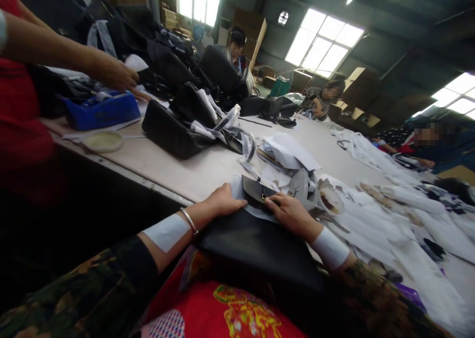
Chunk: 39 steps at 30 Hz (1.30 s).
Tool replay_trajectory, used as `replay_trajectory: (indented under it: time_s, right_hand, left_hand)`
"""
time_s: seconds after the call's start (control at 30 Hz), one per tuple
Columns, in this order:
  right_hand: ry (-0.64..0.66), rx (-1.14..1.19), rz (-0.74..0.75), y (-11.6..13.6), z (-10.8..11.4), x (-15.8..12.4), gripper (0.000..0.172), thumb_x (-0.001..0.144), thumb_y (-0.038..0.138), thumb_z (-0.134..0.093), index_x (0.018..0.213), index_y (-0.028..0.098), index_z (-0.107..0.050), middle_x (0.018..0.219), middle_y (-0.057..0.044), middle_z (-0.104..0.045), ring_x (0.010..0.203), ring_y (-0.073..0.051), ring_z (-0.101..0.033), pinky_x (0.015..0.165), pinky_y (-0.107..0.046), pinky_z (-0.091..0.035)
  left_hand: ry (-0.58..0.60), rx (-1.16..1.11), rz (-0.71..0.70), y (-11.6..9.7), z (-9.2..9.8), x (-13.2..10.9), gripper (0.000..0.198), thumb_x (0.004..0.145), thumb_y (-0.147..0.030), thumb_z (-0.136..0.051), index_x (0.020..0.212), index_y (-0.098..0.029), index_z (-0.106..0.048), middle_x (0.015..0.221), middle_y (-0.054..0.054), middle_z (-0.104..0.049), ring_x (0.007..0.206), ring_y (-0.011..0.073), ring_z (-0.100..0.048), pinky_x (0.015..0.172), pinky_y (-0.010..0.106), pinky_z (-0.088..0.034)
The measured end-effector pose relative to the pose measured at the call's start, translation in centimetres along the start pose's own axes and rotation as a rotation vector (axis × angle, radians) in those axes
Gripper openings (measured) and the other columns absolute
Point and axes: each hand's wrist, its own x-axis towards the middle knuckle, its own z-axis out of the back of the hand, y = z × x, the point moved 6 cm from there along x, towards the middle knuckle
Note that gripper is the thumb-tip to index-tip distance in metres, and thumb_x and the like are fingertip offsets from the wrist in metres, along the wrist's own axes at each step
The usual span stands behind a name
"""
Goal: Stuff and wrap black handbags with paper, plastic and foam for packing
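A black leather handbag (256,249) lies on my lap against the table edge. My left hand (221,201) rests on its far left corner, fingers curled over white paper (237,187) tucked around the bag. My right hand (291,213) pinches at a small metal fitting on the bag's dark flap (256,189). Both wrists wear white bands, and a bangle sits on the left one.
Crumpled white wrapping paper (374,214) covers the table to the right. More black bags (174,130) stand mid-table. A co-worker's hand (118,75) reaches over a blue tray (100,111) at left, beside a round lid (103,141). Other people sit at the far end.
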Motion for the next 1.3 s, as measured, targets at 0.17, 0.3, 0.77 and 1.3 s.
replay_trajectory:
  time_s: [0.17,0.3,0.77,1.3]
  right_hand:
    - [0.046,0.052,0.002,-0.3,-0.2,0.5,0.043,0.099,0.047,-0.042,0.104,0.02,-0.075,0.106,-0.009,-0.07,0.094,-0.022,-0.067,0.085,-0.031,-0.048]
    - [0.024,0.05,0.025,0.5,-0.3,0.2,0.041,0.098,0.047,-0.044,0.101,0.022,-0.077,0.103,-0.009,-0.07,0.09,-0.021,-0.067,0.083,-0.032,-0.05]
    - [0.083,0.294,-0.021,-0.3,-0.4,-0.1,0.048,0.093,0.057,-0.048,0.083,0.017,-0.073,0.09,-0.007,-0.07,0.079,-0.02,-0.065,0.073,-0.03,-0.05]
    - [0.095,-0.058,0.257,1.7,-2.8,-1.7,0.031,0.091,0.016,-0.049,0.114,0.018,-0.069,0.105,-0.012,-0.06,0.098,-0.024,-0.057,0.091,-0.037,-0.048]
  left_hand:
    - [0.079,-0.173,0.079,1.3,-0.9,0.2,0.076,0.057,-0.058,-0.08,0.115,-0.011,-0.065,0.114,0.017,-0.072,0.102,0.0345,-0.068,0.079,0.034,-0.054]
    - [0.113,-0.409,0.07,1.8,-2.2,0.2,0.064,0.055,-0.051,-0.085,0.103,-0.011,-0.07,0.09,0.011,-0.076,0.082,0.0286,-0.072,0.063,0.029,-0.054]
    - [0.258,-0.912,0.136,0.6,-3.3,-1.3,0.02,0.058,-0.022,-0.074,0.072,-0.008,-0.071,0.066,0.01,-0.072,0.051,0.0204,-0.063,0.045,0.028,-0.048]
    - [0.304,-1.085,0.023,0.5,-4.3,-1.0,0.028,0.051,-0.012,-0.062,0.079,-0.013,-0.064,0.063,0.002,-0.066,0.05,0.0157,-0.06,0.05,0.027,-0.049]
